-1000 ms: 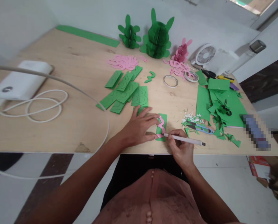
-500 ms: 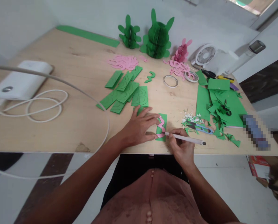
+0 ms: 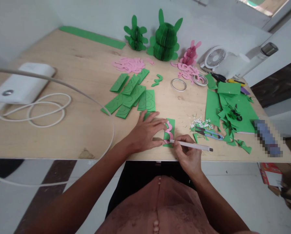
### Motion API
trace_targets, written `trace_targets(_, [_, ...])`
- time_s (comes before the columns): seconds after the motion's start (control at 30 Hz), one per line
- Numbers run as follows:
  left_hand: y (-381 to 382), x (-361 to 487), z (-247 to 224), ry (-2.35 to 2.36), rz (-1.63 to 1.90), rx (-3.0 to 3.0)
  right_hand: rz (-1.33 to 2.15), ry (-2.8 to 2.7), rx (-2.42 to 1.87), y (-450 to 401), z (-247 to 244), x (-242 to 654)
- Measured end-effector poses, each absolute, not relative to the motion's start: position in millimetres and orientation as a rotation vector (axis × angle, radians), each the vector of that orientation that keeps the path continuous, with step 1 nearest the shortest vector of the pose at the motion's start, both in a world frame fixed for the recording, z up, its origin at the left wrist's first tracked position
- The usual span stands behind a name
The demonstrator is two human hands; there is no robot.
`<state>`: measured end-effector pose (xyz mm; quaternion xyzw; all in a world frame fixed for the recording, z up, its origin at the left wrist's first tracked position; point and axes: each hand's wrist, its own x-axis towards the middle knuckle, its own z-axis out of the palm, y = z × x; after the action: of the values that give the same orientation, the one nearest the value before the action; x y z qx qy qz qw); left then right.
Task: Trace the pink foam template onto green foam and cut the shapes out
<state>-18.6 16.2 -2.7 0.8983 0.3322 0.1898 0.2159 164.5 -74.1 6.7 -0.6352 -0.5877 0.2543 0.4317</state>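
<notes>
Near the table's front edge lies a small green paper piece (image 3: 172,124) with a pink curved cutout (image 3: 170,127) on top. My left hand (image 3: 146,133) rests flat with fingers spread, its fingertips touching the left edge of the cutout. My right hand (image 3: 187,152) is closed around a white pen (image 3: 193,145), whose tip meets the lower part of the cutout. Just beyond my left hand are several green paper strips (image 3: 133,96) with drawn curved outlines. A green curved cutout (image 3: 157,80) lies farther back.
Blue-handled thread snips (image 3: 212,134) lie by paper shreds (image 3: 200,123) on the right, near green sheets and scraps (image 3: 245,110). Tape rolls (image 3: 178,85), pink cutouts (image 3: 128,65), green paper figures (image 3: 165,42) and a fan (image 3: 215,58) stand farther back. A white power bank (image 3: 25,83) trails a cable at left.
My right hand and the pen have shifted slightly left, with the pen tip moving a little along the lower part of the pink cutout. My left hand stays in place.
</notes>
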Motion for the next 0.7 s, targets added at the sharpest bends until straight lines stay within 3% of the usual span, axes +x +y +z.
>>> trace_targets(0.47, [14.7,-17.9,0.4,0.943,0.505,2.463,0.685,-1.211,-1.501,-70.7,4.6,169.7])
trace_targets(0.7, [14.6,-17.2,1.6,0.943,0.489,2.47,0.624,-1.445,-1.463,-75.9,1.4,173.1])
